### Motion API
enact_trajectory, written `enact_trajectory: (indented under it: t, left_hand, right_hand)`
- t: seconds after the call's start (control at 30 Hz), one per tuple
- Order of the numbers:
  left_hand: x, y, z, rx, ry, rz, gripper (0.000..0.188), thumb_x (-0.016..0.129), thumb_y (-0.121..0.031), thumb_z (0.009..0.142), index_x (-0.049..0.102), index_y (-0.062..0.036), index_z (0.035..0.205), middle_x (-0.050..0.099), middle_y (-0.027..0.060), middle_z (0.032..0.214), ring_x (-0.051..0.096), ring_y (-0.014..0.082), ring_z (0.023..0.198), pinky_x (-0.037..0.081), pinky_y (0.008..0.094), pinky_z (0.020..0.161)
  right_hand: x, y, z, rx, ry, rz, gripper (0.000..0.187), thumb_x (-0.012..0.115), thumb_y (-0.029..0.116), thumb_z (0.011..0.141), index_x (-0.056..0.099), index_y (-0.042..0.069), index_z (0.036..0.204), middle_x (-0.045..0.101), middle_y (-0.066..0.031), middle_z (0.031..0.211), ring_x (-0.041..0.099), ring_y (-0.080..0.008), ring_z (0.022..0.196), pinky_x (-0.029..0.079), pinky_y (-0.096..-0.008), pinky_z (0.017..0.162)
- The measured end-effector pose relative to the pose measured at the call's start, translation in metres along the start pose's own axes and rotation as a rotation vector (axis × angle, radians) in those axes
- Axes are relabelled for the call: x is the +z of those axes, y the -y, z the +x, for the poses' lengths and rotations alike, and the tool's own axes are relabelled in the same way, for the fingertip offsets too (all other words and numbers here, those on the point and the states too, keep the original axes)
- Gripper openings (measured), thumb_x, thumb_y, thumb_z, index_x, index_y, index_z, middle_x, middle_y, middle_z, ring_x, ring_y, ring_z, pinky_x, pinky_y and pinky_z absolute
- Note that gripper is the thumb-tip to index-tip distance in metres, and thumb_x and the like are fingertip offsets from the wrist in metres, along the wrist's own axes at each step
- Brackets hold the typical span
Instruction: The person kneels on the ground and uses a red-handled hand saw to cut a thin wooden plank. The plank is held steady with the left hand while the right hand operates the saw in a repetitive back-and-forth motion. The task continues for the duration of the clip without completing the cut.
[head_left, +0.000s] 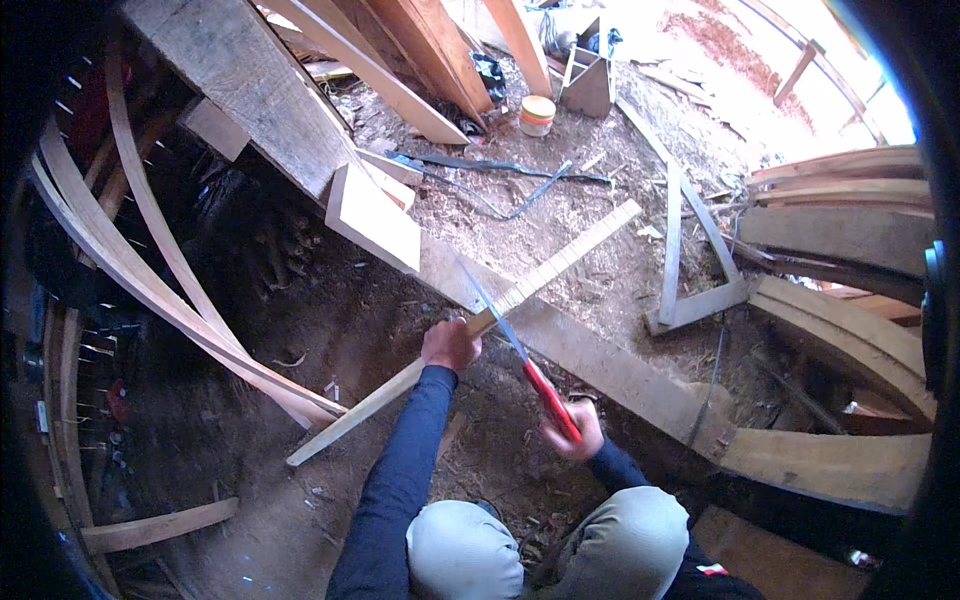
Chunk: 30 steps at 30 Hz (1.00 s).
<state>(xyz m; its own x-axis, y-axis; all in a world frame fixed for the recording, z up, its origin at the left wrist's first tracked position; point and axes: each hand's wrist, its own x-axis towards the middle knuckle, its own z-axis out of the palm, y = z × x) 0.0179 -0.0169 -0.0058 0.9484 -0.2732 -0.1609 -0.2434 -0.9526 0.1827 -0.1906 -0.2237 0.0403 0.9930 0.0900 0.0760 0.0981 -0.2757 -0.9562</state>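
My left hand (450, 346) is closed around a long narrow wooden strip (572, 260) and presses it down near a board (622, 368). Cross lines mark the strip's upper half at short spacing. In my right hand (577, 432) is a handsaw (545, 392) with a red handle, my fingers wrapped round its lower end. Its thin blade slants up and left, crossing the strip just beyond my left hand. The strip runs from lower left to upper right across the board, which lies diagonally in front of my knees.
A pale wood block (375, 215) stands at the end of a thick grey beam (240, 90). Curved wooden strips (180, 285) bend down on the left; heavier curved timbers (840, 325) are at right. Farther off are a small tub (537, 117), a dark strap (510, 168) and joined thin battens (672, 240).
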Motion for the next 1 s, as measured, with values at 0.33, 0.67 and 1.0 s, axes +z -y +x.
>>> enact_trajectory:
  t: [0.33, 0.67, 1.0]
  left_hand:
    - [-0.004, 0.000, 0.004, -0.013, 0.032, 0.001, 0.030, 0.067, -0.038, 0.075, 0.072, -0.0095, 0.083, 0.069, 0.0191, 0.082, 0.069, 0.0369, 0.078, 0.057, 0.0447, 0.073]
    - [-0.005, -0.004, 0.002, -0.005, -0.003, -0.026, 0.030, 0.067, -0.038, 0.074, 0.071, -0.0088, 0.080, 0.069, 0.0198, 0.081, 0.069, 0.0361, 0.079, 0.057, 0.0453, 0.073]
    - [-0.009, -0.014, 0.005, 0.008, -0.016, 0.014, 0.030, 0.067, -0.038, 0.075, 0.071, -0.0088, 0.080, 0.069, 0.0194, 0.081, 0.070, 0.0347, 0.078, 0.057, 0.0450, 0.074]
  right_hand:
    - [0.011, 0.009, 0.042, -0.009, -0.011, -0.065, 0.021, 0.069, 0.012, 0.073, 0.050, 0.009, 0.064, 0.046, -0.0049, 0.053, 0.047, -0.0145, 0.045, 0.041, -0.0303, 0.048]
    - [0.001, 0.001, 0.030, 0.007, 0.024, 0.028, 0.023, 0.067, 0.011, 0.073, 0.046, 0.009, 0.064, 0.042, -0.0038, 0.054, 0.044, -0.0148, 0.045, 0.040, -0.0302, 0.049]
    - [-0.014, 0.024, -0.019, -0.025, -0.022, 0.000, 0.018, 0.065, 0.005, 0.070, 0.050, 0.009, 0.061, 0.046, -0.0020, 0.054, 0.047, -0.0120, 0.047, 0.039, -0.0282, 0.047]
